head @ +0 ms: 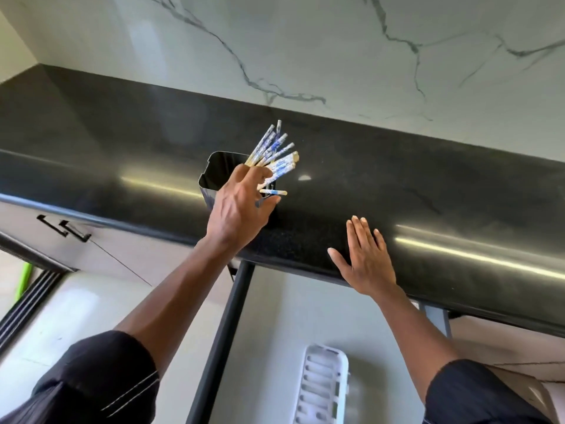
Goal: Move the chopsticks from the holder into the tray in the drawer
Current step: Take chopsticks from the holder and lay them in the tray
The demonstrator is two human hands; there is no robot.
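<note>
A dark rectangular holder (pixel 214 175) stands near the front of the black countertop (pixel 397 191). Several blue-and-white patterned chopsticks (pixel 275 148) fan out of it toward the upper right. My left hand (pixel 241 206) is over the holder with its fingers closing around the bundle of chopsticks. One chopstick (pixel 273 192) sticks out sideways under my fingers. My right hand (pixel 367 255) lies flat and open on the counter's front edge, to the right of the holder. Below the counter the drawer (pixel 275 316) is pulled out, and a white slotted tray (pixel 324 390) lies in it.
A marble-patterned wall (pixel 305 50) rises behind the counter. Cabinet fronts with black handles (pixel 65 229) sit lower left. The drawer's dark side rail (pixel 226 328) runs down the middle. A green object (pixel 24 281) shows at the far left.
</note>
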